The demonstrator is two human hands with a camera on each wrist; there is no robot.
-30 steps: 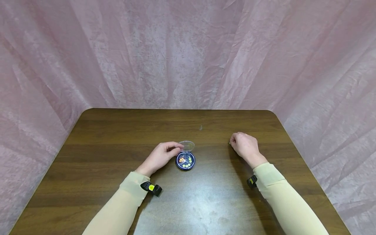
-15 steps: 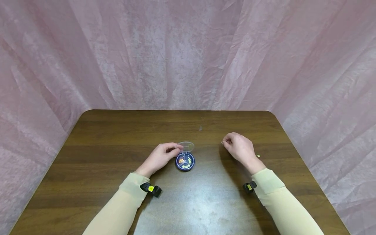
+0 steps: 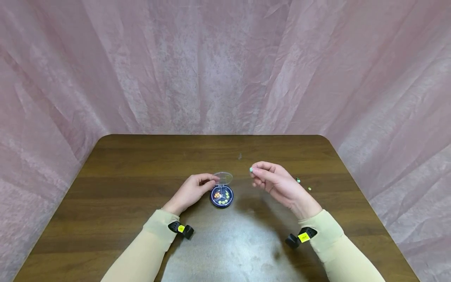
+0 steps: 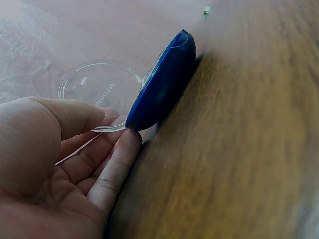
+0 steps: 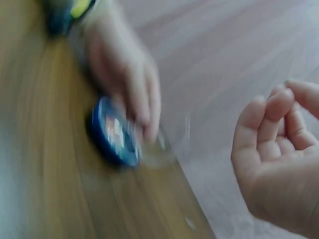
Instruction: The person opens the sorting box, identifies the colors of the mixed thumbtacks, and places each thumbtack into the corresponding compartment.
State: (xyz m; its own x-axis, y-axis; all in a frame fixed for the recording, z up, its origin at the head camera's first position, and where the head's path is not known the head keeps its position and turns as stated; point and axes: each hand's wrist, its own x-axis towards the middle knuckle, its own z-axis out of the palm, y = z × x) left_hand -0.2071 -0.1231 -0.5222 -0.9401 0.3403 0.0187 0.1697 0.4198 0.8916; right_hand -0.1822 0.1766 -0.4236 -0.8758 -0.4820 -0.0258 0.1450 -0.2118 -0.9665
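Observation:
A round blue pill case stands on the table, its clear lid raised. Orange pieces lie in its left compartment, yellow-green ones in the front and right compartments. My left hand holds the lid at its left side, thumb on one face and fingers behind, as the left wrist view shows beside the blue base. Right of the case, my right hand is raised above the table. Between thumb and fingertip it pinches a small mint-green piece. The right wrist view is blurred around the case.
Two small loose pieces lie on the table beyond the right wrist: a green one and a yellow-green one. The brown wooden table ends at a pink curtain behind it.
My right hand has moved left toward the case and turned over, bringing the mint-green piece into sight and uncovering the loose pieces. The left hand stays at the lid.

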